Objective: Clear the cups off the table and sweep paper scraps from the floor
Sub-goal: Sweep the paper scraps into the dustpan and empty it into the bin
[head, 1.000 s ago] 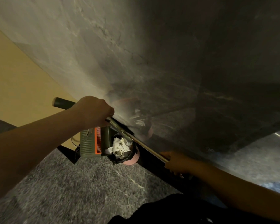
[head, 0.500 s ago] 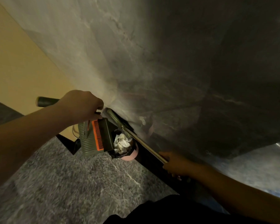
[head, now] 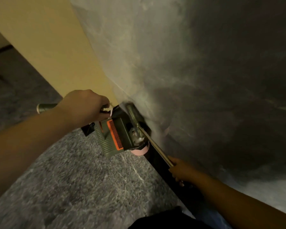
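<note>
Since a moment ago your dustpan (head: 116,138) has tipped steeper over the pink bin (head: 139,150), paper scraps (head: 135,135) inside; your left hand (head: 86,106) grips its handle, your right hand (head: 182,171) grips the broom pole (head: 155,146).

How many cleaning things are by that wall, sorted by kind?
Dustpan: 1
Pink bin: 1
Metal handle: 1, gripped by the right hand
Dark grip: 1, in the left hand
Total: 4
</note>
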{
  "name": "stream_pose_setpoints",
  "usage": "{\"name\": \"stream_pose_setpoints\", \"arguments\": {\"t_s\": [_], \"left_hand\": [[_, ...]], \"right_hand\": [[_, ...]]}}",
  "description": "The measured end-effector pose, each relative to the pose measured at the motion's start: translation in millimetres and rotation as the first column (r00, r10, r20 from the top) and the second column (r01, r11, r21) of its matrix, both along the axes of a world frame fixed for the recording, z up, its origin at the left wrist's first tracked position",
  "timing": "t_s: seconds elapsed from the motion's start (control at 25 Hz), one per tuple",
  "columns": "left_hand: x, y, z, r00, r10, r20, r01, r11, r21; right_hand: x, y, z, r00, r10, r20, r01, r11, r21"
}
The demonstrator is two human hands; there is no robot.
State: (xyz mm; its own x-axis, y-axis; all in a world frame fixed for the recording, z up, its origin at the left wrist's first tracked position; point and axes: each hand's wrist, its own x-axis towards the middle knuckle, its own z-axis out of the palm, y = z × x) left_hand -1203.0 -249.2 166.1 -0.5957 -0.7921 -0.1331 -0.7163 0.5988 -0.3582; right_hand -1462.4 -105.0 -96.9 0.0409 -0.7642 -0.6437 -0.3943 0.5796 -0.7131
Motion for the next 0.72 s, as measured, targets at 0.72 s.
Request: {"name": "stream_pose_setpoints", "arguments": {"t_s": [0.72], "left_hand": [[112.0, 54.9, -28.1, 0.934, 0.081, -0.348, -0.124, 0.987, -0.101]], "right_hand": [[98.2, 7.1, -50.4, 0.994, -0.113, 0.004, 0.113, 0.992, 0.047]]}}
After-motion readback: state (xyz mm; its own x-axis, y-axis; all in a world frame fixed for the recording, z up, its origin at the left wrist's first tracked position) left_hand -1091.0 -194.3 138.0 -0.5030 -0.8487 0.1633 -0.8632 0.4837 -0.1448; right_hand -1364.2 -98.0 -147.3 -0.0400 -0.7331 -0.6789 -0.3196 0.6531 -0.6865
